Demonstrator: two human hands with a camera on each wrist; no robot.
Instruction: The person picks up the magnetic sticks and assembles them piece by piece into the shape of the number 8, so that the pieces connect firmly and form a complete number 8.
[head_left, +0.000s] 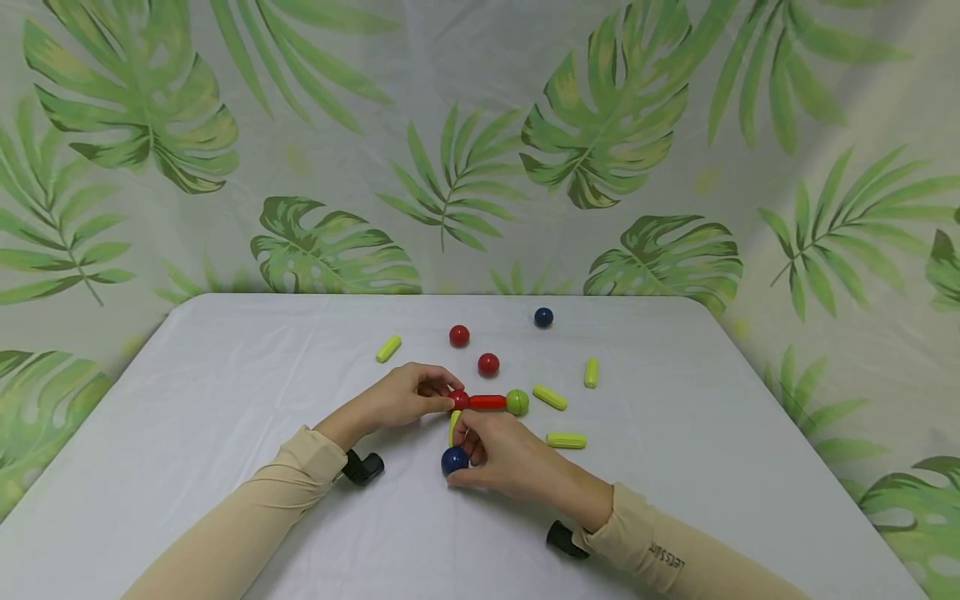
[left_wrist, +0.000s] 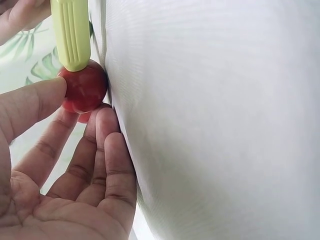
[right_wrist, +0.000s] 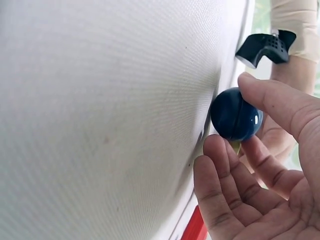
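My left hand (head_left: 401, 397) pinches a red ball (left_wrist: 86, 90) between thumb and fingers. From that ball a red stick (head_left: 488, 402) runs right to a light green ball (head_left: 517, 402). A yellow-green ribbed stick (left_wrist: 72, 35) meets the red ball and points toward me. At its near end sits a dark blue ball (right_wrist: 234, 115), which my right hand (head_left: 506, 454) holds between thumb and fingers. Part of the yellow-green stick is hidden behind the right fingers in the head view. Whether the blue ball is fully seated on it I cannot tell.
Loose red balls (head_left: 488, 364) and a dark blue ball (head_left: 543, 317) lie farther back. Several yellow-green sticks lie around, one stick (head_left: 388, 348) back left and another stick (head_left: 566, 440) right of my right hand. Leaf-patterned cloth (head_left: 450, 192) hangs behind the white table (head_left: 247, 358).
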